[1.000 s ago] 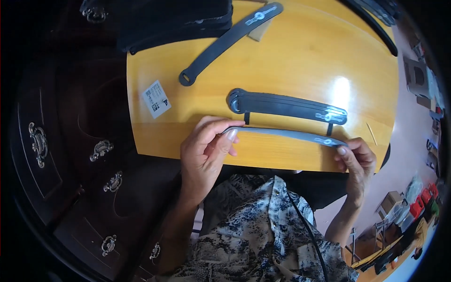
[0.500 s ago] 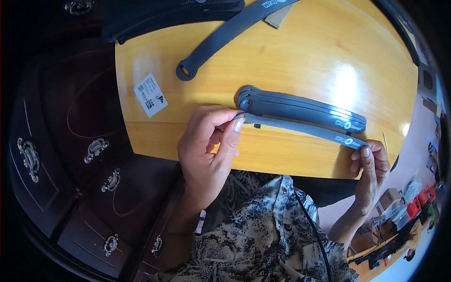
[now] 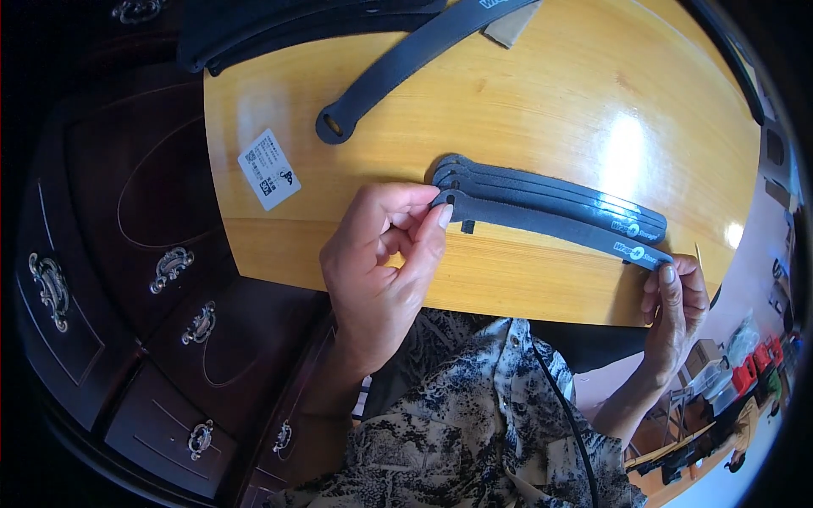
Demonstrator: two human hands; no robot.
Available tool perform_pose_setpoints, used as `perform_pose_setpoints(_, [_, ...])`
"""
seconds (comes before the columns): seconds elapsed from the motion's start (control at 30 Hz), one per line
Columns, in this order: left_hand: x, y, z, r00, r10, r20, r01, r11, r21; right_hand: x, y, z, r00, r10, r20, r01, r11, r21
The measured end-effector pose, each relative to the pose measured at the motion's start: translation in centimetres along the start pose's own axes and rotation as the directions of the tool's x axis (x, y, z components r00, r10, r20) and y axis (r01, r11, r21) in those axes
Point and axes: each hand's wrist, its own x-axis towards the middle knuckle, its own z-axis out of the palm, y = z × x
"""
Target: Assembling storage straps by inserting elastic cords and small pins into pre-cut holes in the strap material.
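Note:
A dark grey strap (image 3: pixel 542 226) with an oval slot at its left end and pale lettering near its right end is stretched between my hands. My left hand (image 3: pixel 381 267) is closed, thumb and index finger pinching the slotted end. The other end is pinched between the thumb and fingers of my right hand (image 3: pixel 675 306). Just beyond it, a small stack of matching straps (image 3: pixel 550 188) lies fanned on the yellow wooden board (image 3: pixel 517 110), slotted ends to the left. The held strap overlaps the near edge of that stack at the left.
Another dark strap (image 3: pixel 394 74) lies slanted farther back, beside a brown cardboard piece (image 3: pixel 511 27). A dark pile (image 3: pixel 288 34) covers the back left corner. A white label (image 3: pixel 269 169) is on the board's left. Dark drawers (image 3: pixel 127 212) with metal handles stand at left.
The held strap's slotted end has turned flatter, so its slot now shows, and it lies closer to the stack. Both hands have shifted slightly right.

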Motion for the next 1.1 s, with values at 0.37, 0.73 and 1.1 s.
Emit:
perform_pose_setpoints(0.37, [0.2,-0.1,-0.2,1.000,-0.005,-0.025,0.006,0.999,0.047,0.0,-0.2,0.6,1.000,0.017,-0.003,-0.017,1.000,-0.016])
perform_pose_setpoints(0.73, [0.4,-0.4,-0.3,1.000,0.005,-0.030,-0.002,0.996,0.092,-0.1,-0.2,1.2,0.999,0.034,-0.032,-0.035,0.999,-0.027])
perform_pose_setpoints(1.1, [0.3,-0.7,-0.1,0.998,0.018,-0.064,-0.007,0.987,0.160,-0.2,-0.5,1.7,0.996,0.069,-0.058,-0.072,0.996,-0.049])
